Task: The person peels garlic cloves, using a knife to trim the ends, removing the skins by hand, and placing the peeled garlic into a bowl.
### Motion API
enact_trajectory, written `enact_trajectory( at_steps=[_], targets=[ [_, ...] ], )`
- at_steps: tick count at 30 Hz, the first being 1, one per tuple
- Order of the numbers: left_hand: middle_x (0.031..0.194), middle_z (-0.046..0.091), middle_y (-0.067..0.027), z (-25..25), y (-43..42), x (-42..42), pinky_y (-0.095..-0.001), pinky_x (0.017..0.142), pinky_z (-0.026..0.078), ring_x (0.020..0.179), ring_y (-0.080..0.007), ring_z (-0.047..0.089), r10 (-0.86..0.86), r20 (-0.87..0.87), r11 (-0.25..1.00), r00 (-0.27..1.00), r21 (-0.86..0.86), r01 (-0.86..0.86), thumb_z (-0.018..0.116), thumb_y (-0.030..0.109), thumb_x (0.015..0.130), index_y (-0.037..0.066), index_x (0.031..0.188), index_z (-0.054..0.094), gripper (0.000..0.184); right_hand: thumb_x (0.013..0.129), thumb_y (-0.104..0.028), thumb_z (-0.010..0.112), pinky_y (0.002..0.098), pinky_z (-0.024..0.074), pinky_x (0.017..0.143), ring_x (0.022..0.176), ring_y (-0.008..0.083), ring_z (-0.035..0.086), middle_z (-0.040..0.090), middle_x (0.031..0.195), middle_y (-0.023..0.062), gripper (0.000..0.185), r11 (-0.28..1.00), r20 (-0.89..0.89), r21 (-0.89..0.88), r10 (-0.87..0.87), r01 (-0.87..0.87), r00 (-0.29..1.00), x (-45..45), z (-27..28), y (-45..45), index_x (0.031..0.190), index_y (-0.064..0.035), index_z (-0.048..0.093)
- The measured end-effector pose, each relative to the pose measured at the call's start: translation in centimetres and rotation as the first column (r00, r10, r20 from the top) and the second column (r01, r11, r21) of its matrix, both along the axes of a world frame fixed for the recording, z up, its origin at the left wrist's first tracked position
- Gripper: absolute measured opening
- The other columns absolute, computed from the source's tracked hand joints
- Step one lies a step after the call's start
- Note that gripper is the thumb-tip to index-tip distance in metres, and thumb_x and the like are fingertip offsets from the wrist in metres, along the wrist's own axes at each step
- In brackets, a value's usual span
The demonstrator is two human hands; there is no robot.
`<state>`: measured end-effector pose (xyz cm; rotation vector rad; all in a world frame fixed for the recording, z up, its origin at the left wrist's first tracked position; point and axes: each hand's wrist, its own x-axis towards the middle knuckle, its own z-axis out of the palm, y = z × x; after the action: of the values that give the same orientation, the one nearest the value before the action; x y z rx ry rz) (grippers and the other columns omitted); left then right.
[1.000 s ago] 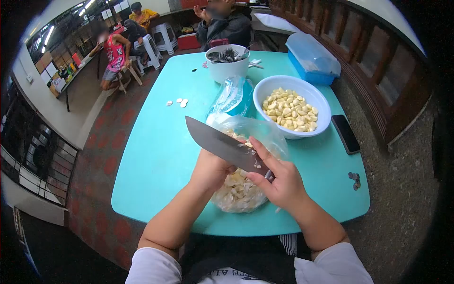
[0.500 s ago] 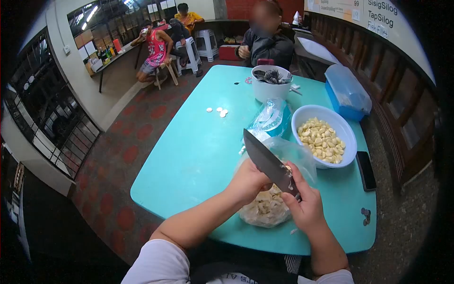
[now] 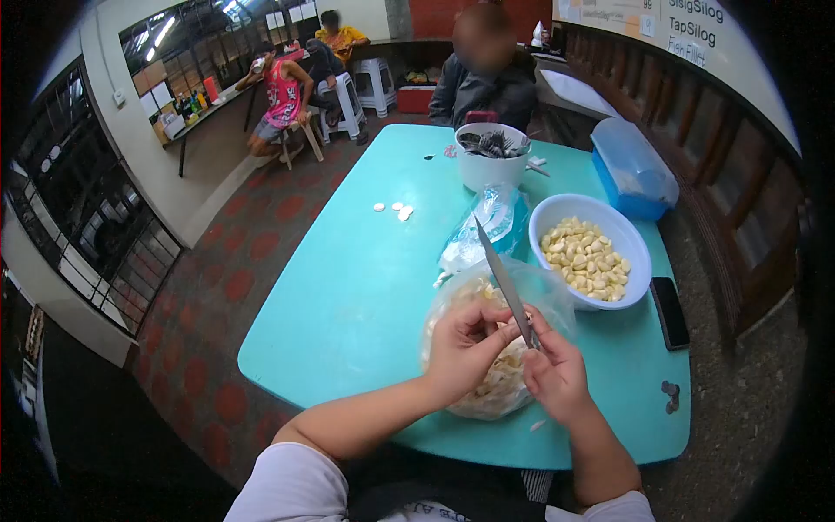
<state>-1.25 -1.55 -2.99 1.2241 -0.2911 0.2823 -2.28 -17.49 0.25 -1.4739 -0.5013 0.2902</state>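
A kitchen knife stands edge-on between my hands, its tip pointing up and away. My right hand is closed around its lower end; the handle is hidden. Near my right fingertips a small pale bit, perhaps garlic, shows beside the blade. My left hand is closed in a pinch against the other side of the blade, and what its fingers hold is hidden. Below both hands lies a clear plastic bag with pale garlic skins or cloves. A light-blue bowl of peeled garlic cloves is to the right.
On the turquoise table are a white tub of dark cutlery, a blue plastic packet, a lidded blue box, a phone, and coins. A person sits opposite; others sit farther back.
The knife has turned from showing its broad side to nearly edge-on. My left hand has shifted and its thumb now shows by the blade. The person opposite has lowered a hand.
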Motion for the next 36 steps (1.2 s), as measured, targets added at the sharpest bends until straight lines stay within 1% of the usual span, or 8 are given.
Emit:
enact_trajectory(
  at_steps=[4, 7, 10, 19, 25, 28, 31, 36],
  targets=[
    [0.077, 0.058, 0.0026, 1.1, 0.4, 0.2, -0.0176, 0.057, 0.039, 0.066, -0.0012, 0.047, -0.068, -0.041, 0.997, 0.997, -0.045, 0.066, 0.068, 0.003, 0.081, 0.001, 0.091, 0.061, 0.012, 0.094, -0.022, 0.050, 0.0170, 0.0325, 0.047, 0.051, 0.0021, 0.037, 0.050, 0.070, -0.0045, 0.053, 0.996, -0.068, 0.085, 0.044, -0.038, 0.997, 0.1, 0.0, -0.2, 0.141, -0.0051, 0.031],
    [0.094, 0.064, -0.0067, 1.8, 1.1, 0.2, -0.0235, 0.074, 0.049, 0.086, -0.0105, 0.060, -0.104, -0.145, 0.993, 0.984, 0.041, 0.111, 0.063, -0.005, 0.081, -0.002, 0.090, 0.058, 0.011, 0.095, -0.028, 0.048, 0.0173, 0.0316, 0.044, 0.047, 0.0032, 0.037, 0.048, 0.063, -0.0028, 0.052, 0.996, -0.083, 0.071, 0.061, -0.055, 0.995, 0.4, 0.1, -0.4, 0.141, -0.0080, 0.032],
    [0.094, 0.064, -0.0075, 1.4, 1.4, 0.8, -0.0228, 0.073, 0.049, 0.085, -0.0096, 0.060, -0.063, -0.063, 0.983, 0.996, 0.169, 0.072, 0.064, -0.004, 0.081, -0.001, 0.091, 0.056, 0.012, 0.096, -0.039, 0.044, 0.0175, 0.0299, 0.041, 0.043, 0.0044, 0.036, 0.042, 0.055, -0.0014, 0.055, 0.981, -0.204, 0.146, 0.160, -0.131, 0.966, 0.8, -0.1, -1.1, 0.141, -0.0109, 0.032],
    [0.081, 0.060, -0.0033, 2.1, 2.2, 1.2, -0.0195, 0.056, 0.042, 0.067, -0.0055, 0.054, -0.177, 0.033, 0.980, 0.984, 0.099, 0.173, 0.067, -0.002, 0.080, 0.002, 0.086, 0.054, 0.015, 0.093, -0.051, 0.040, 0.0193, 0.0265, 0.036, 0.036, 0.0058, 0.028, 0.033, 0.048, -0.0020, 0.061, 0.910, -0.295, 0.352, 0.331, -0.220, 0.896, 1.4, 0.2, -1.1, 0.139, -0.0121, 0.031],
    [0.073, 0.056, -0.0002, 2.5, 2.3, 1.3, -0.0191, 0.049, 0.035, 0.056, -0.0036, 0.047, -0.234, -0.075, 0.972, 0.969, 0.011, 0.235, 0.068, 0.002, 0.080, 0.002, 0.084, 0.055, 0.013, 0.094, -0.054, 0.032, 0.0211, 0.0242, 0.037, 0.032, 0.0045, 0.024, 0.029, 0.045, -0.0055, 0.060, 0.807, -0.366, 0.539, 0.481, -0.239, 0.797, 1.0, 0.3, -1.5, 0.141, -0.0179, 0.026],
    [0.079, 0.059, -0.0004, 2.7, 2.7, 1.2, -0.0187, 0.057, 0.040, 0.066, -0.0030, 0.051, -0.283, -0.186, 0.955, 0.941, 0.034, 0.294, 0.066, 0.004, 0.082, 0.004, 0.083, 0.054, 0.012, 0.094, -0.053, 0.036, 0.0195, 0.0256, 0.037, 0.035, 0.0052, 0.027, 0.032, 0.047, -0.0030, 0.060, 0.770, -0.389, 0.610, 0.495, -0.185, 0.776, 0.7, 0.6, -1.4, 0.138, -0.0123, 0.030],
    [0.080, 0.059, -0.0005, 2.3, 1.9, 1.4, -0.0188, 0.061, 0.041, 0.070, -0.0039, 0.053, -0.235, -0.141, 0.972, 0.962, -0.014, 0.236, 0.066, 0.005, 0.083, 0.003, 0.088, 0.056, 0.011, 0.094, -0.051, 0.037, 0.0190, 0.0267, 0.038, 0.036, 0.0055, 0.029, 0.034, 0.048, -0.0027, 0.059, 0.894, -0.301, 0.407, 0.325, -0.187, 0.896, 0.7, 0.2, -1.2, 0.139, -0.0128, 0.030],
    [0.077, 0.060, -0.0004, 0.5, 1.1, 2.5, -0.0194, 0.047, 0.036, 0.055, -0.0049, 0.048, -0.092, -0.015, 0.989, 0.996, 0.114, 0.093, 0.064, 0.003, 0.082, 0.001, 0.098, 0.058, 0.017, 0.093, -0.042, 0.047, 0.0185, 0.0306, 0.040, 0.043, 0.0052, 0.034, 0.040, 0.055, -0.0018, 0.058, 0.953, -0.167, 0.284, 0.157, -0.105, 0.974, 0.4, -0.8, -0.3, 0.141, -0.0127, 0.031]
  ],
)
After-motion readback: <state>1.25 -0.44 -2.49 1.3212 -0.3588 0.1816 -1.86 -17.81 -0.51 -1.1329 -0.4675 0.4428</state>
